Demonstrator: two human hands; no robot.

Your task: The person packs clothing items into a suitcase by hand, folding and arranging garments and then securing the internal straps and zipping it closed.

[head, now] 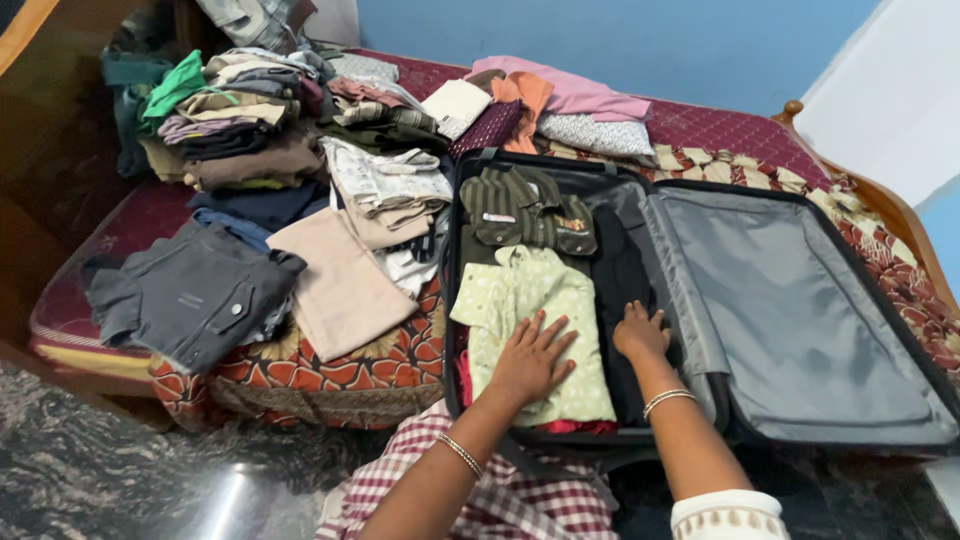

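Open black suitcase (700, 300) on a bed (720, 130) with maroon patterned cover, blue wall at 12 o'clock, dark marbled floor at 7 o'clock. Left hand (530, 358) flat, fingers spread, on pale green folded shirt (535, 310) inside the case; right hand (640, 332) just beside at 3 o'clock, fingers curled, pressing dark clothing. Stacks of folded clothes (260, 130) at 10 o'clock.

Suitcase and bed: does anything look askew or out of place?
Mostly tidy. The left hand lies flat on the pale green shirt in the suitcase; the right hand rests on dark clothing beside it. One oddity: the grey shirt and beige garment hang over the bed's front edge.
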